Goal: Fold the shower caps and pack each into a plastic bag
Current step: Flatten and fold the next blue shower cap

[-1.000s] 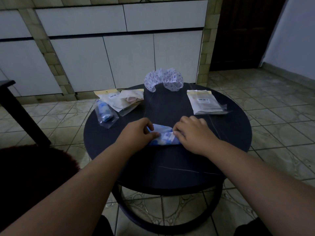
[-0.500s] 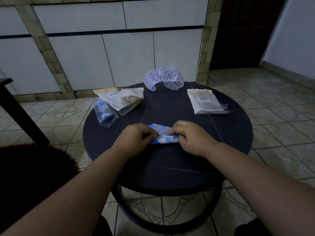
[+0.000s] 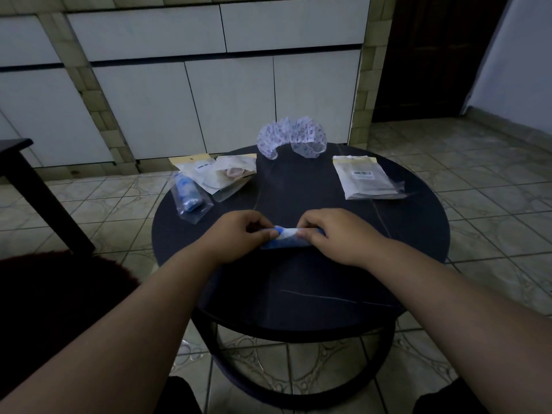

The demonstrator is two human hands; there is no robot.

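My left hand (image 3: pixel 239 234) and right hand (image 3: pixel 331 234) each pinch an end of the blue shower cap (image 3: pixel 283 238), mid-frame on the table (image 3: pixel 298 294). I should roll it tight and even, narrow enough for a bag (image 3: pixel 366 180).

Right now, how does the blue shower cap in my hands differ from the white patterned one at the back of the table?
The blue shower cap is folded into a tight narrow bundle; the white patterned shower cap is unfolded, its ruffled edge spread in an arch. The blue one is pinched by the left hand and right hand; the white one lies untouched. The blue one sits near the table's middle, the white one at its far edge. Neither is bagged.
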